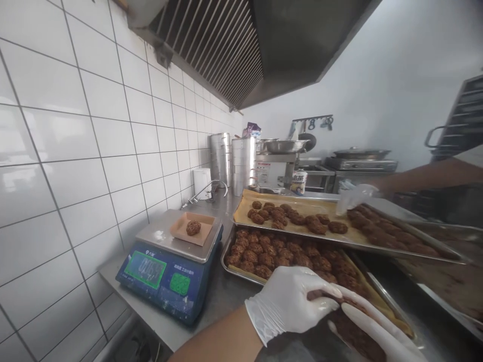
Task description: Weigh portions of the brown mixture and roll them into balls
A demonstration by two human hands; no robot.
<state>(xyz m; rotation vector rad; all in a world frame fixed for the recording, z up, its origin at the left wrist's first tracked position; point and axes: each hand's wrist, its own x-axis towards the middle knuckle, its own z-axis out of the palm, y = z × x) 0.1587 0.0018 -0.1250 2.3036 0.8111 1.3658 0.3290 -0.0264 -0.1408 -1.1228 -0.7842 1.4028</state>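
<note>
At the lower tray's (241,276) near side, I watch the left hand (290,296) pinch brown mix (350,329) against the right hand's (383,333) curled fingers, where an uneven squeeze could tear it and drop scraps on the counter (230,309).

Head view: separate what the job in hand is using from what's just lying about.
Seems in use:
dark mixture, held in the left hand and right hand
lower tray and upper tray, both bearing dark lumps
scale, with a paper tray and one lump on it

Seems just lying about:
purple bag
hanging pan
wide metal bowl
labelled container
</note>
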